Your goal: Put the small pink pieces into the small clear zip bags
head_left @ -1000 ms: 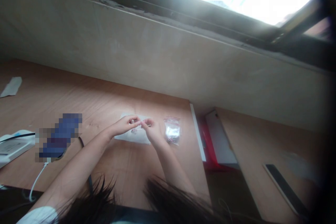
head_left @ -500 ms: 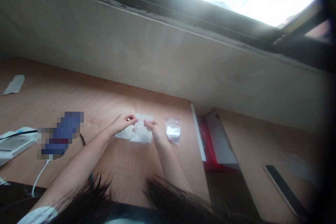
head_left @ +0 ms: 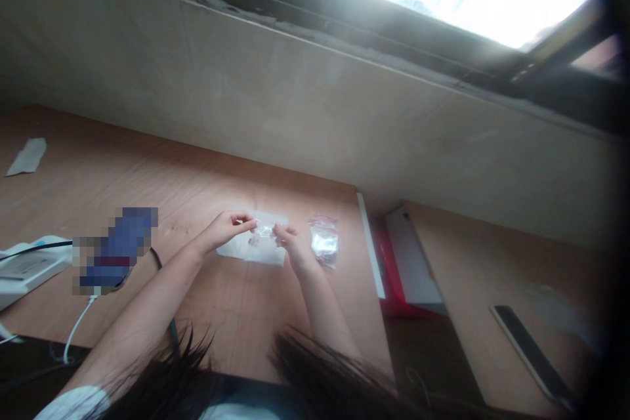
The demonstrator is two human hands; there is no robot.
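Observation:
Between my two hands is a small clear plastic bag [head_left: 265, 230], which catches the light. My left hand [head_left: 230, 228] pinches its left side between thumb and fingertips. The fingers of my right hand [head_left: 292, 240] are closed on its right side. Below the bag a white sheet of paper [head_left: 235, 251] lies flat on the wooden table [head_left: 231, 315]. Tiny dark specks show near the middle of the sheet, too small to make out. To the right of my right hand rests a shiny clear zip bag [head_left: 325, 241] with a reddish top edge.
At left are a blurred-out dark blue object [head_left: 121, 246] with a white cable [head_left: 73, 328], and a white power strip [head_left: 34, 269]. A paper scrap [head_left: 28, 156] lies far left. Right of the table's edge are a red item [head_left: 394, 275] and a second table holding a dark flat object [head_left: 531, 351].
The small bag has been turned or pulled flatter between my fingers and now shines more. My right hand has shifted slightly to the right.

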